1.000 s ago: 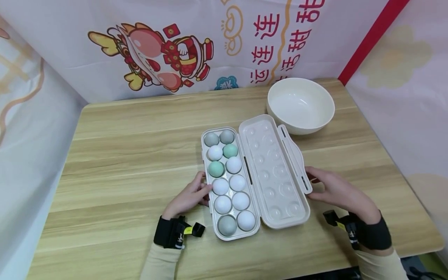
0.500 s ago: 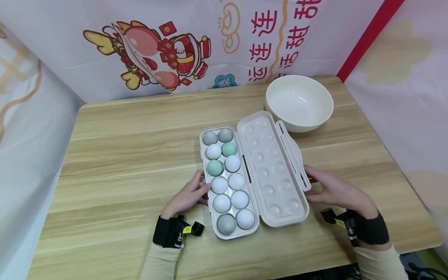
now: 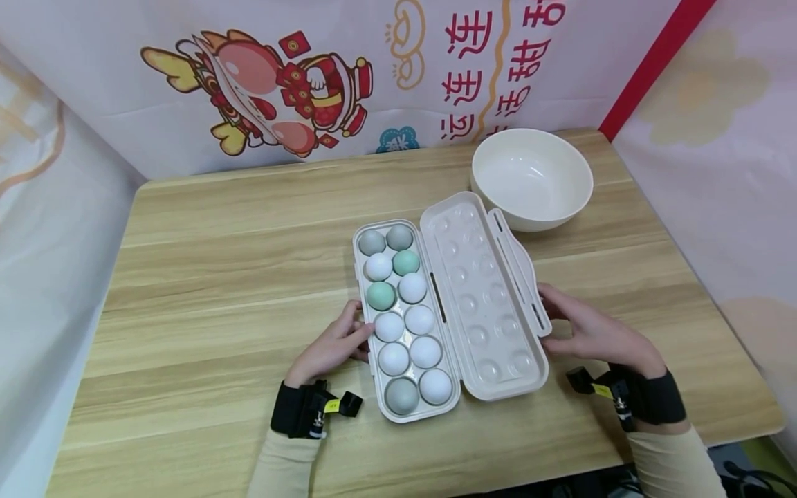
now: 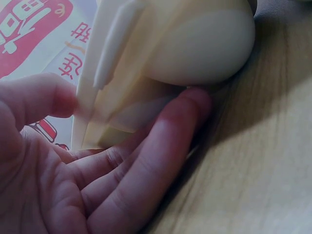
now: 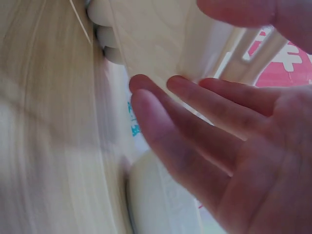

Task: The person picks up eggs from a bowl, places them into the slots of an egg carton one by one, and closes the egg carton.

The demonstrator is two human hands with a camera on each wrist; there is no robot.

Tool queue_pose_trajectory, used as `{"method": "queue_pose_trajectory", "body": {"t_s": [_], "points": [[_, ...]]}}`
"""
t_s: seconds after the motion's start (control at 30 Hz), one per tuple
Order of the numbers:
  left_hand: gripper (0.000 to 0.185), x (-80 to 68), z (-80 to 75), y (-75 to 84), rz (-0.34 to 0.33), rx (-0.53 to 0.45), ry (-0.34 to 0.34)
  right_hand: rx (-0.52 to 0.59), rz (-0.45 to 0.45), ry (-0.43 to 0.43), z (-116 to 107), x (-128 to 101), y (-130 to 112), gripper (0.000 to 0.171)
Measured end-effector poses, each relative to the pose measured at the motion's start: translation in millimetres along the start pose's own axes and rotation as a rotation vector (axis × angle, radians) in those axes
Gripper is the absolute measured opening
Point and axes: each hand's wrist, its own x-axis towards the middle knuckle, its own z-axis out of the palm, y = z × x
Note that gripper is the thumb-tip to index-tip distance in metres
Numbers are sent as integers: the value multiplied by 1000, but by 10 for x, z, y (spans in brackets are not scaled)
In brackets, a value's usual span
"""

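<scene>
An opened egg carton (image 3: 443, 319) of pale plastic lies on the table, its left half filled with white, grey and green eggs (image 3: 389, 327). Its dimpled lid (image 3: 492, 311) is folded out to the right. My left hand (image 3: 330, 349) grips the left side, thumb at the rim; in the left wrist view the fingers (image 4: 146, 170) reach beneath, against a rounded egg cup (image 4: 209, 48). At the lid's right edge, near the handle strip (image 3: 521, 277), is my right hand (image 3: 598, 335). Its fingers (image 5: 195, 122) extend fairly straight against the lid's outer face, the thumb apart from them.
A white bowl (image 3: 532, 180) stands behind the lid, close to its far end. The wooden table (image 3: 218, 290) is bordered by printed cloth (image 3: 268, 83) at the back and sides. Dark cables (image 3: 750, 477) lie beyond the lower right corner.
The head view has shifted slightly, so the scene sits a little higher and further left. Both hands keep their places beside the egg carton, and the eggs have not moved.
</scene>
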Motion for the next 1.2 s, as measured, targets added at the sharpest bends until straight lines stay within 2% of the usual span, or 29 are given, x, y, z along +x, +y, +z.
{"method": "queue_pose_trajectory", "body": {"t_s": [0.13, 0.4, 0.57, 0.73, 0.87, 1.0, 1.2], "points": [[39, -8, -9, 3, 2, 2, 3, 54, -7, 4, -2, 24, 1, 78], [38, -41, 16, 2, 3, 7, 6, 127, -87, 25, 32, 43, 3, 61], [37, -48, 17, -1, 11, 4, 20, 202, -121, -2, 72, 87, -24, 61], [36, -50, 14, 7, 28, 7, 47, 248, -119, -10, 101, 123, -56, 63], [34, -38, 31, 11, 22, 24, 102, 275, -122, -14, 122, 147, -85, 62], [34, -35, 54, 34, -18, 23, 174, 298, -142, -18, 149, 178, -117, 63], [44, -31, 62, 93, -33, -36, 318, 350, -155, -8, 192, 244, -172, 62]]}}
